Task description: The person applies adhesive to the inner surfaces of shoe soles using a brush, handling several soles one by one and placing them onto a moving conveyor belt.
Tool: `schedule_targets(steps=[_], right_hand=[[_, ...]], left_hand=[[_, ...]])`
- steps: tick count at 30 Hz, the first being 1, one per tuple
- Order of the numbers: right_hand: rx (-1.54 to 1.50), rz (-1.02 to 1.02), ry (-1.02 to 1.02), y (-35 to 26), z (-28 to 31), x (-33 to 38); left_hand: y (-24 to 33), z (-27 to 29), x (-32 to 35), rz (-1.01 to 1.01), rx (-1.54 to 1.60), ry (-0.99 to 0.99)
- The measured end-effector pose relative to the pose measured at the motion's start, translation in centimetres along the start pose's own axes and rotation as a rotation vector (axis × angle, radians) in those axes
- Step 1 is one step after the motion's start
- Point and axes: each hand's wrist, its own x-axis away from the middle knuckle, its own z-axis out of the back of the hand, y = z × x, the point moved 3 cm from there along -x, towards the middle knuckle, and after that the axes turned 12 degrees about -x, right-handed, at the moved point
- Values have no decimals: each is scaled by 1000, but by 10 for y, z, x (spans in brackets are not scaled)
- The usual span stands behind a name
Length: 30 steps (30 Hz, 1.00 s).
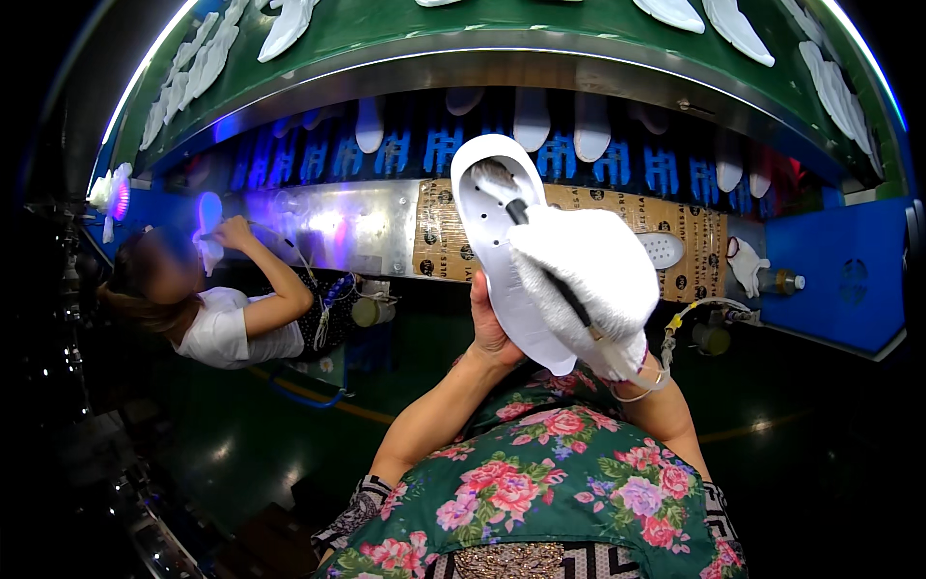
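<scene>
My bare left hand (489, 323) grips the side of a long white shoe sole (526, 309), which is tilted up in front of me. At its far end the sole has a raised rim and several small holes. My right hand (588, 275), in a fluffy white glove, is closed around a brush (518, 209) with a black handle and a thin tube running back along it. The brush's pale bristles touch the inside of the sole's far end. The glove hides the right fingers and covers part of the sole.
Brown printed cardboard (434, 232) covers part of the bench, with another perforated sole (662, 250) on it. A white glove (746, 267) lies at the right, by a hose (709, 302). Behind, blue racks (444, 150) hold soles under a green conveyor (482, 41). A co-worker (241, 314) works at left.
</scene>
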Motion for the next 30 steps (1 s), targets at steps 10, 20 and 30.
schedule_targets(steps=[10, 20, 30], right_hand=[[-244, -25, 162, 9, 0, -1], [-340, -123, 80, 17, -10, 12], [-481, -238, 34, 22, -19, 18]], left_hand=[[4, 10, 1, -83, -73, 119], [25, 10, -14, -195, -75, 134], [38, 8, -22, -236, 310, -146]])
